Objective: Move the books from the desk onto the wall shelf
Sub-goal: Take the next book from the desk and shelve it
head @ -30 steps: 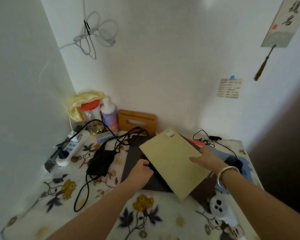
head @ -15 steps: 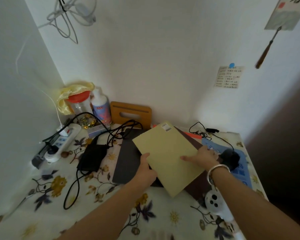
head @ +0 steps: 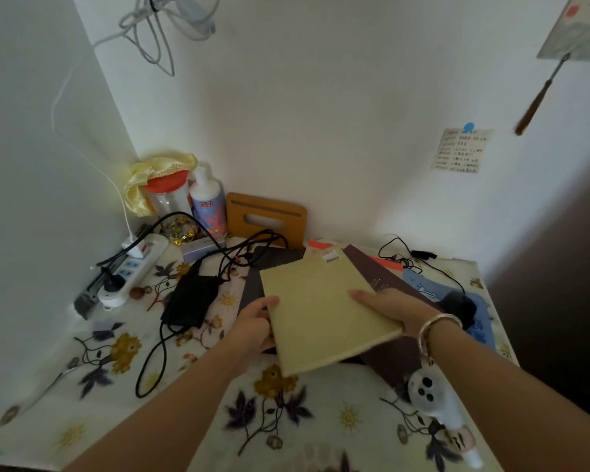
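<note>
Two hands hold one book over a cluttered desk (head: pixel 82 386) covered in a flowered cloth, which fills the lower half of the view; no wall shelf shows anywhere, so the destination lies out of sight. Next in size, a dark maroon book (head: pixel 389 281) lies flat on the desk beneath the lifted one, with a dark flat item under its left side and an orange edge (head: pixel 385 264) poking out behind that may be another book. The yellow-green book (head: pixel 321 315) is tilted, its near corner raised off the pile. The left hand (head: pixel 252 332) is closed on its left edge, thumb on top and fingers underneath. The right hand (head: pixel 392 310) lies with fingers spread flat on the cover and is closed on the right edge, a bangle (head: pixel 436 327) on the wrist. A black mouse (head: pixel 458 303) sits just beyond that hand. Judging from this, the task is barely begun: the first book is being picked up, nothing is shelved, and at least the maroon book remains.
</note>
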`<state>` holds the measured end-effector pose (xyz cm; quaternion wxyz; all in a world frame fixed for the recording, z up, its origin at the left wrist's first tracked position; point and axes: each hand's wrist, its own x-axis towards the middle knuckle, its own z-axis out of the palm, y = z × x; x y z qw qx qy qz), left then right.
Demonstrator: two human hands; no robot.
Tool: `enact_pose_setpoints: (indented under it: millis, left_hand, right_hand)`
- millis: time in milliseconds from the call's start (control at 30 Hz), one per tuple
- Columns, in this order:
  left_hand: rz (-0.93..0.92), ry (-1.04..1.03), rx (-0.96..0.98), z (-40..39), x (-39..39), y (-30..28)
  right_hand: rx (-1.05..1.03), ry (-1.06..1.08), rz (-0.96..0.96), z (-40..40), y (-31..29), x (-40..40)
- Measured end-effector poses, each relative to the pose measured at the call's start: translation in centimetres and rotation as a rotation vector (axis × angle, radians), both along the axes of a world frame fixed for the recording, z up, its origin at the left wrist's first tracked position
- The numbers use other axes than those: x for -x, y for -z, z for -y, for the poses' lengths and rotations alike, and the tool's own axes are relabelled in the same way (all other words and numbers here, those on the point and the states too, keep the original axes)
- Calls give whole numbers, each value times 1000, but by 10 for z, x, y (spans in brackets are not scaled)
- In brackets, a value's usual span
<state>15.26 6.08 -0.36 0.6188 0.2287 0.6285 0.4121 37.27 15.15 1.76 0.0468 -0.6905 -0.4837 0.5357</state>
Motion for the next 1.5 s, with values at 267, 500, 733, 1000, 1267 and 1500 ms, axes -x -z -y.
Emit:
enact_pose_setpoints:
  millis: [267, 500, 733, 1000, 1267, 1500]
  left_hand:
    - [-641, 99, -437, 10, 53, -64]
    - [-710, -13, -903, 53, 84, -181]
    - [-768, -454, -1189, 80, 126, -309]
    - [-767, -735, -1451, 112, 181, -446]
    - [-678, -811, -1681, 91, 196, -565]
    - [-665, -717, -1717, 22, 187, -618]
  right_hand:
    - [165, 326, -680, 5, -96, 46]
    - [164, 34, -969, 21, -204, 91]
    - [-150, -261, -949, 55, -315, 169]
    - [-1375, -546, -573, 97, -401, 271]
    - [-1706, -479, -547, 85, -485, 315]
    - [-1712, -241, -425, 34, -532, 323]
